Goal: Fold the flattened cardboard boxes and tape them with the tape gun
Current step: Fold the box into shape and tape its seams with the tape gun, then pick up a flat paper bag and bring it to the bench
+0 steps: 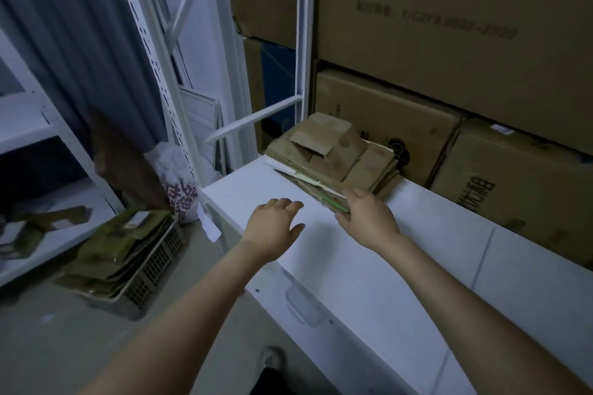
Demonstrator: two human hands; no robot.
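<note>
Left hand spreads fingers above smooth white top; right hand touches flattened cardboard stack, grip unclear.

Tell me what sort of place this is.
Likely a stockroom or small warehouse: white metal racks, big cartons stacked on them, and a pile of flattened boxes on a white counter.

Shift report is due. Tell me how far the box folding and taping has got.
Done: nothing shows; the white counter holds no folded or taped box. In hand: the right hand is at the near edge of the flattened cardboard stack on it; its grip is unclear. The left hand hovers open above the counter. Left: all folding and taping; no tape gun is in view.
</note>
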